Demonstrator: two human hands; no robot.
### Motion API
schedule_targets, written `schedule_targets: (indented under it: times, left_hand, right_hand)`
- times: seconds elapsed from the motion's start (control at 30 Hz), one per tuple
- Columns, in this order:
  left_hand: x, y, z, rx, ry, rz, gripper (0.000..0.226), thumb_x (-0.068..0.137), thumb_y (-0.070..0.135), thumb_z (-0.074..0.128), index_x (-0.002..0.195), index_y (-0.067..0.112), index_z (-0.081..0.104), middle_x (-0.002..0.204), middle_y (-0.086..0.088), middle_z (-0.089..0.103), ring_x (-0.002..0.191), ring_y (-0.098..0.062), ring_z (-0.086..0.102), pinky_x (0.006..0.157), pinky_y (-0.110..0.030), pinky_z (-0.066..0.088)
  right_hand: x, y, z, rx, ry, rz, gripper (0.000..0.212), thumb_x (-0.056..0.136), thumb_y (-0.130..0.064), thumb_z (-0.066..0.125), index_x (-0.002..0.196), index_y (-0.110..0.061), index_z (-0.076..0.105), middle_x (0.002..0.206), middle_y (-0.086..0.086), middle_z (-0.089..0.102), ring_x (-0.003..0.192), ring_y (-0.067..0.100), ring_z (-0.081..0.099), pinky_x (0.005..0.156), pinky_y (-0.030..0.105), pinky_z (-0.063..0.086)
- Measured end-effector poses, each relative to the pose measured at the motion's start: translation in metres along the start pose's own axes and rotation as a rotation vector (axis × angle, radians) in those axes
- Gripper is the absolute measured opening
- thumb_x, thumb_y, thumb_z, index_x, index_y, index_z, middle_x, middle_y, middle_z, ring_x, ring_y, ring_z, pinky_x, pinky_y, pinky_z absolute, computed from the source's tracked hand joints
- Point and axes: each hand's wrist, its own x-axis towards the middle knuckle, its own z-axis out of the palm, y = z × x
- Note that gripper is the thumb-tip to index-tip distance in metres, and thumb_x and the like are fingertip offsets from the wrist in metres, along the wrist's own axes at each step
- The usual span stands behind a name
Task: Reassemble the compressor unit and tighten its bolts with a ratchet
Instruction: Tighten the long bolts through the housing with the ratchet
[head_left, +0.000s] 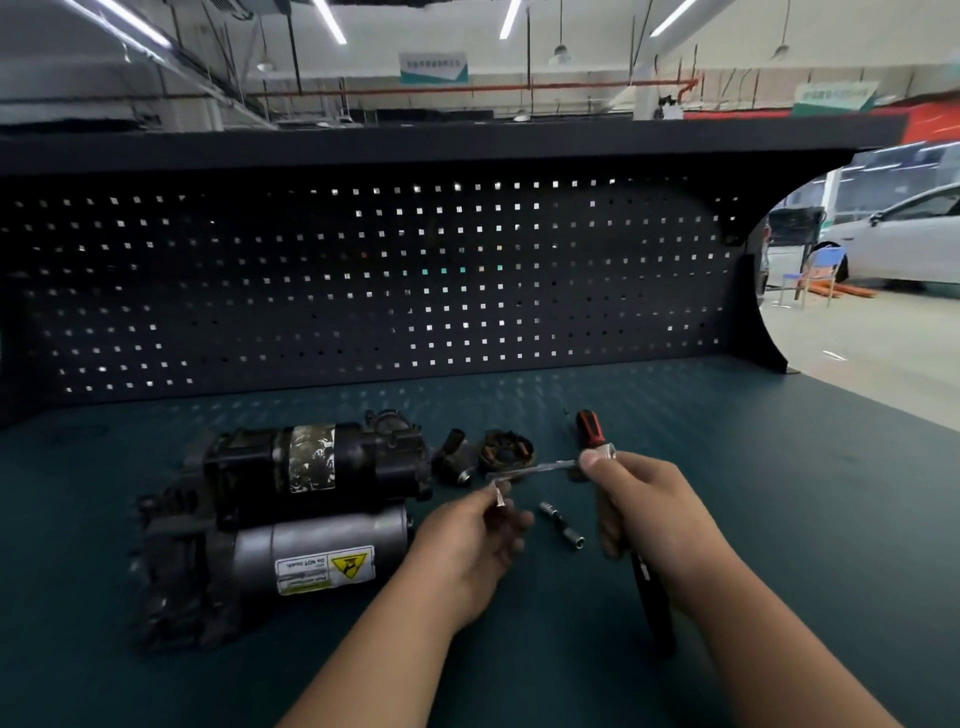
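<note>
Head view: workbench, listed from left to right.
Compressor unit (291, 519): lay on its side on the green mat (779, 519), left of both hands, touched by neither.
Handling, unit: judged heavy and rigid. The two cylinder bodies looked the firmest hold, not the labels.
Black fitting (453, 457): lay loose just beside the unit's upper cylinder.
Brush ring (506, 451): lay near the fitting, copper parts showing. Judged fragile and best taken by the rim.
Left hand (467, 540): thumb and fingers pinched a small metal bit (498, 493), raised off the mat.
Sockets (563, 525): two lay on the mat between the hands.
Screwdriver (589, 423): red-and-black handle, lay beyond the hands.
Ratchet (605, 453): its extension bar (535, 467) pointed left toward the bit. Judged stiff, with smooth steel likely to be slippery, so best held at the dark handle.
Right hand (654, 514): fingers wrapped the handle, thumb pressed at the head.
</note>
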Motion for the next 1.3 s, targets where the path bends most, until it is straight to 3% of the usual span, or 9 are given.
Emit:
schedule_targets:
  times: [0.07,0.2,0.43,0.53,0.67,0.93,1.07,1.2,1.3]
  left_hand:
    - [0.001,-0.001,-0.002,-0.115,-0.028,-0.064,0.022,0.099,0.018,0.048,0.079,0.012,0.055,0.057,0.001,0.060,0.054,-0.014,0.066,0.054,-0.026,0.044]
    - [0.007,0.000,-0.008,-0.234,-0.018,-0.098,0.024,0.099,0.019,0.049,0.078,0.009,0.055,0.057,0.000,0.063,0.068,-0.017,0.067,0.063,-0.028,0.046]
    - [0.014,-0.002,-0.010,-0.272,-0.054,-0.078,0.020,0.096,0.020,0.054,0.082,0.010,0.063,0.071,-0.004,0.073,0.063,-0.013,0.071,0.066,-0.029,0.048]
    - [0.012,-0.001,-0.010,-0.267,-0.057,-0.062,0.018,0.096,0.020,0.054,0.081,0.012,0.061,0.068,-0.002,0.072,0.061,-0.011,0.071,0.066,-0.030,0.047]
    - [0.012,-0.003,-0.010,-0.258,-0.061,-0.047,0.016,0.095,0.022,0.056,0.081,0.016,0.060,0.064,0.001,0.070,0.058,-0.009,0.069,0.067,-0.030,0.047]
    - [0.012,-0.004,-0.011,-0.252,-0.077,-0.054,0.023,0.095,0.021,0.056,0.073,0.014,0.058,0.056,0.002,0.065,0.054,-0.009,0.068,0.065,-0.031,0.047]
    - [0.015,-0.004,-0.011,-0.274,-0.067,-0.043,0.024,0.096,0.022,0.054,0.074,0.014,0.057,0.055,0.003,0.065,0.055,-0.009,0.068,0.067,-0.030,0.046]
    - [0.014,-0.004,-0.012,-0.297,-0.086,-0.020,0.022,0.096,0.023,0.052,0.077,0.015,0.058,0.059,0.002,0.068,0.060,-0.009,0.070,0.066,-0.028,0.044]
    - [0.011,-0.005,-0.013,-0.366,-0.106,-0.025,0.028,0.096,0.025,0.054,0.072,0.012,0.059,0.060,0.000,0.067,0.059,-0.011,0.070,0.067,-0.028,0.045]
  right_hand:
    - [0.001,0.002,0.002,-0.048,0.015,0.007,0.049,0.062,-0.062,0.057,0.073,-0.015,0.062,0.046,0.000,0.042,0.041,0.019,0.041,0.048,0.029,0.037]
    - [0.002,0.002,0.001,-0.047,0.024,0.038,0.037,0.062,-0.058,0.057,0.065,-0.022,0.061,0.045,0.000,0.039,0.039,0.019,0.034,0.048,0.031,0.032]
    - [0.001,0.000,0.003,-0.169,0.026,0.037,0.045,0.060,-0.060,0.054,0.067,-0.016,0.051,0.054,0.003,0.033,0.050,0.017,0.030,0.053,0.035,0.028]
    - [-0.002,-0.003,0.005,-0.203,0.029,-0.020,0.046,0.067,-0.055,0.056,0.067,-0.011,0.045,0.050,-0.005,0.034,0.046,0.014,0.031,0.051,0.029,0.030]
    - [-0.009,-0.005,0.011,-0.298,0.048,-0.183,0.040,0.088,-0.033,0.061,0.055,-0.023,0.040,0.041,-0.015,0.036,0.037,0.003,0.031,0.039,0.012,0.027]
    - [-0.008,-0.005,0.015,-0.455,0.074,-0.211,0.030,0.084,-0.037,0.059,0.059,-0.028,0.044,0.047,-0.008,0.046,0.042,0.006,0.036,0.041,0.018,0.030]
    - [-0.005,-0.007,0.021,-0.461,0.068,-0.177,0.027,0.081,-0.042,0.055,0.064,-0.025,0.043,0.060,0.005,0.057,0.049,0.012,0.045,0.052,0.034,0.042]
    - [-0.008,-0.011,0.025,-0.420,0.071,-0.146,0.030,0.083,-0.043,0.055,0.058,-0.029,0.043,0.050,-0.005,0.049,0.054,0.021,0.055,0.054,0.042,0.046]
    - [-0.012,-0.011,0.031,-0.414,0.075,-0.168,0.031,0.085,-0.041,0.055,0.056,-0.034,0.045,0.045,-0.012,0.044,0.042,0.009,0.039,0.047,0.033,0.034]
